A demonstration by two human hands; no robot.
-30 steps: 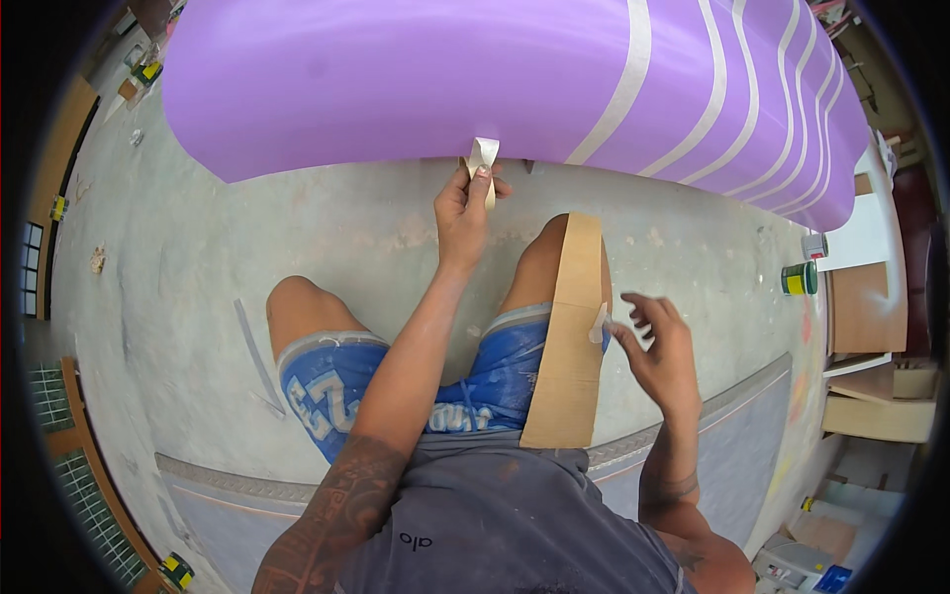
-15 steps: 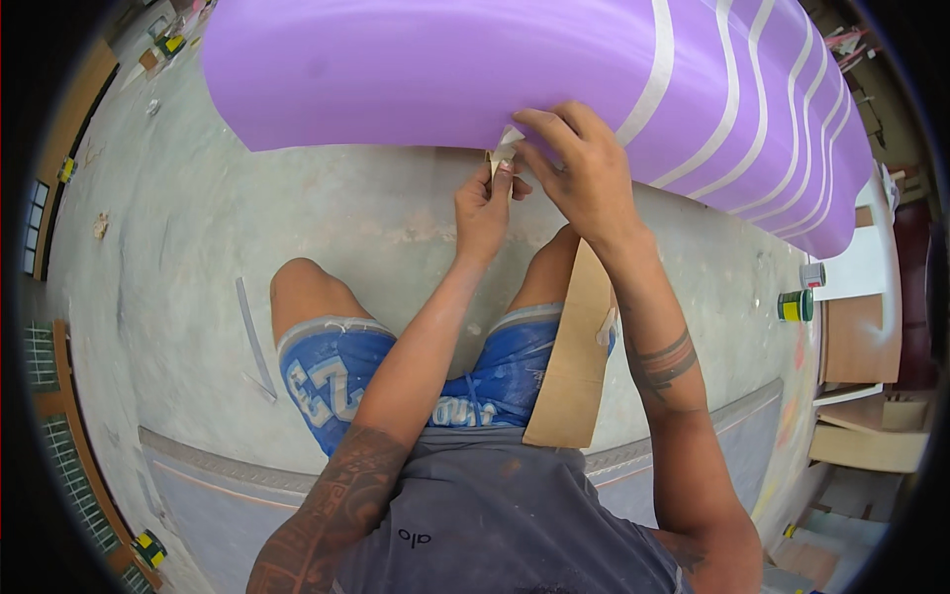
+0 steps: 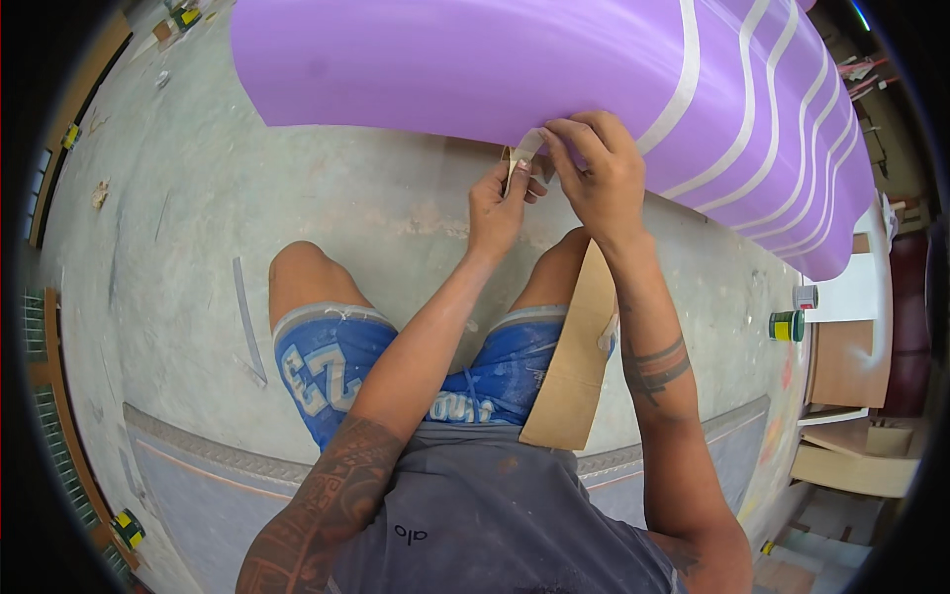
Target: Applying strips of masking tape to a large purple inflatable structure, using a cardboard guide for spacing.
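Two hands now share one pale strip (image 3: 531,146): left hand (image 3: 498,211) pinching its base, newly arrived right hand (image 3: 606,178) its tip, seemingly ready for pulling.

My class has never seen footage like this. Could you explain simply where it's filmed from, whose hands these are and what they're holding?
There is no machine here: the view comes from a wide fisheye camera worn on the head, looking down, so straight edges bend. The wearer's bare left hand pinches a pale strip; the right hand is at its upper end, its grip unclear. Beyond is a curved purple panel with pale stripes. Brown cardboard lies along the right thigh, and a narrow grey strip is on the floor.
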